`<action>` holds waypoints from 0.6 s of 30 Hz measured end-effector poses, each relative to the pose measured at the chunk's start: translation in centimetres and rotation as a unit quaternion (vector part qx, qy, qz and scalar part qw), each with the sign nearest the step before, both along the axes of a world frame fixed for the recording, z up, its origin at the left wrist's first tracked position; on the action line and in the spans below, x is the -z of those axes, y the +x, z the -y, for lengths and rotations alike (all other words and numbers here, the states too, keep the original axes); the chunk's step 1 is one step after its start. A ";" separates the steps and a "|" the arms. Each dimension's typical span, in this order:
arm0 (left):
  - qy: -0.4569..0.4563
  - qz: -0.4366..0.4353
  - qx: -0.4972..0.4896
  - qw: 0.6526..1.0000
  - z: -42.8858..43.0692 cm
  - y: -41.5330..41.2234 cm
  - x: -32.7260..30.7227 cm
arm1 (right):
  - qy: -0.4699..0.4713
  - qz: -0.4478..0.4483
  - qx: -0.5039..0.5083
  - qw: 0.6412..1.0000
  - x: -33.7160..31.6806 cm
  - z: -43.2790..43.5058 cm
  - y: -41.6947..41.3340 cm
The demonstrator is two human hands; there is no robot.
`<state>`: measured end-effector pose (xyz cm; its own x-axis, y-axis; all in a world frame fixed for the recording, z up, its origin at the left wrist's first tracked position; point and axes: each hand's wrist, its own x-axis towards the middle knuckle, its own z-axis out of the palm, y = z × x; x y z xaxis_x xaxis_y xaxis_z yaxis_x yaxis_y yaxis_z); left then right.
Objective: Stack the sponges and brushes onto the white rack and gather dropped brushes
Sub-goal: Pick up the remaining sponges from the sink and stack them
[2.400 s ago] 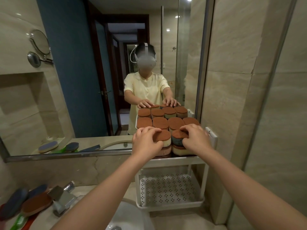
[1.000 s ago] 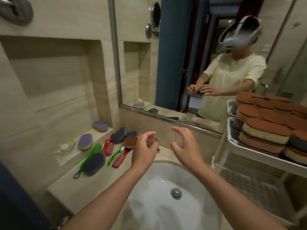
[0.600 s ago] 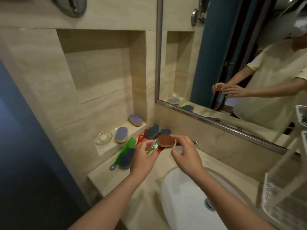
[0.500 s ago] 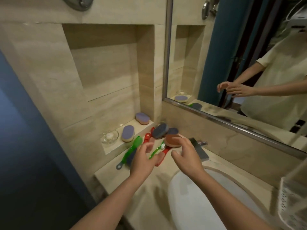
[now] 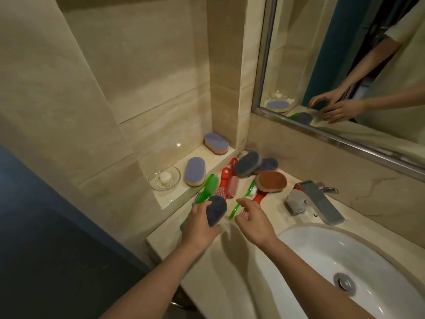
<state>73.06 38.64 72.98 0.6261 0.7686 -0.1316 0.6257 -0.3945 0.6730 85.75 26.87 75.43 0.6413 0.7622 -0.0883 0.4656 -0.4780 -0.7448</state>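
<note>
My left hand (image 5: 199, 224) is closed around a dark blue sponge (image 5: 216, 210) at the counter's left end, over a green brush (image 5: 209, 186). My right hand (image 5: 251, 218) hovers beside it with fingers apart, above a thin green brush (image 5: 243, 200) and a red-handled brush (image 5: 258, 196). Behind them lie a red brush (image 5: 224, 180), a pink brush (image 5: 232, 187), a brown sponge (image 5: 272, 181) and two dark blue sponges (image 5: 247, 164). Two purple sponges (image 5: 195, 171) sit on the niche ledge. The white rack is out of view.
A glass dish (image 5: 164, 178) stands on the niche ledge (image 5: 174, 196) left of the sponges. A chrome faucet (image 5: 319, 201) juts over the white sink (image 5: 372, 256) at the right. A mirror (image 5: 345, 65) hangs above the counter, and a dark blue wall lies at the left.
My view swung left from the rack of stacked sponges to the counter. Both hands moved down to the pile, and my left hand took hold of the dark blue sponge.
</note>
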 end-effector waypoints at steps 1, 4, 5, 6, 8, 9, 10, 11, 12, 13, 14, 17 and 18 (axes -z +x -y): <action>0.012 -0.007 0.006 1.000 -0.3 0.2 0.5 | -0.003 -0.010 0.002 1.000 0.5 -0.5 0.0; 0.045 -0.034 0.022 0.998 -1.1 1.0 1.8 | -0.008 -0.048 0.011 0.999 1.7 -1.9 0.1; 0.056 -0.043 0.020 0.997 -1.4 1.2 2.2 | -0.010 -0.061 0.016 0.998 1.9 -2.4 0.1; 0.069 -0.051 0.017 0.996 -1.6 1.5 2.5 | -0.013 -0.071 0.021 0.997 2.2 -2.8 0.2; 0.090 -0.063 0.020 0.994 -2.0 2.1 3.2 | -0.017 -0.086 0.029 0.996 2.6 -3.5 0.4; 0.099 -0.070 0.024 0.992 -2.2 2.4 3.5 | -0.019 -0.093 0.033 0.995 2.8 -3.7 0.5; 0.107 -0.080 0.028 0.991 -2.4 2.7 3.8 | -0.021 -0.102 0.038 0.994 2.9 -3.9 0.6; 0.117 -0.090 0.033 0.989 -2.7 2.9 4.1 | -0.022 -0.110 0.043 0.993 3.0 -4.1 0.7; 0.128 -0.099 0.040 0.986 -2.9 3.1 4.3 | -0.022 -0.117 0.047 0.992 3.1 -4.3 0.7; 0.136 -0.107 0.048 0.984 -3.1 3.1 4.4 | -0.022 -0.124 0.051 0.991 3.1 -4.4 0.8; 0.139 -0.112 0.055 0.982 -3.3 3.2 4.5 | -0.021 -0.131 0.055 0.990 3.1 -4.5 0.9; 0.119 -0.076 0.041 0.989 -3.6 3.1 4.2 | -0.003 -0.145 0.070 0.987 3.0 -4.9 1.0; 0.104 -0.040 0.022 0.994 -3.7 3.1 4.0 | 0.007 -0.153 0.081 0.985 2.9 -5.0 1.0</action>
<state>76.18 42.31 69.00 0.6533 0.7567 -0.0244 0.6537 -0.5475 0.5225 86.73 31.88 72.55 0.6991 0.6552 -0.2862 0.1375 -0.5160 -0.8455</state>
